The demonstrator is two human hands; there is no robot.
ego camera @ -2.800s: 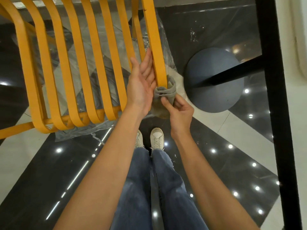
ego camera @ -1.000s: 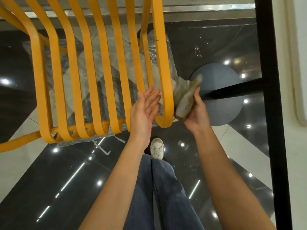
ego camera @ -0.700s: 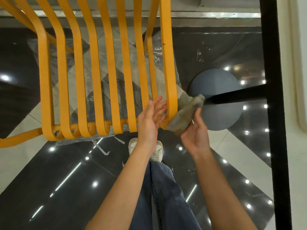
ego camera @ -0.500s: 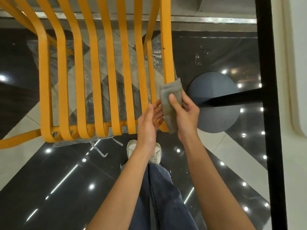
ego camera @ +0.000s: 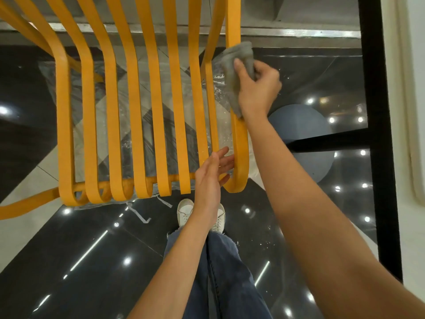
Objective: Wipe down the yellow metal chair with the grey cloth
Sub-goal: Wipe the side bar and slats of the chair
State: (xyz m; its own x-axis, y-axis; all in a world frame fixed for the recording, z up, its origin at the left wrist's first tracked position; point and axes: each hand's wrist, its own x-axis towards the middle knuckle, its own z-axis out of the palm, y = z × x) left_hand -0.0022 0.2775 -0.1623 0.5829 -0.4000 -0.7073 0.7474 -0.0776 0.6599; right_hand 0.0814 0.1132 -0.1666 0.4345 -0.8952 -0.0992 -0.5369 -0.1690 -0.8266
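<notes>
Chair (ego camera: 135,111): yellow curved slats, top cut off. Right hand (ego camera: 257,88) grips grey cloth (ego camera: 234,63) round rightmost slat; left hand (ego camera: 212,173) flat, fingers straight, near slat's bend.

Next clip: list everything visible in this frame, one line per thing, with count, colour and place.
chair: one, yellow metal slats, upper left and centre
cloth: one, grey, wrapped on the chair's rightmost slat
plastic sheet: one, clear, on the floor under the chair
floor: glossy black and pale tiles, reflecting lights
round base: one, grey-blue, on the floor at right
frame: black bars, right side
tape scraps: a few, pale, on the floor by the chair's front
shoes: two, white, bottom centre
jeans: blue, bottom centre
left hand: fingers straight, at the slat's lower curve
right hand: grips the cloth on the slat
</notes>
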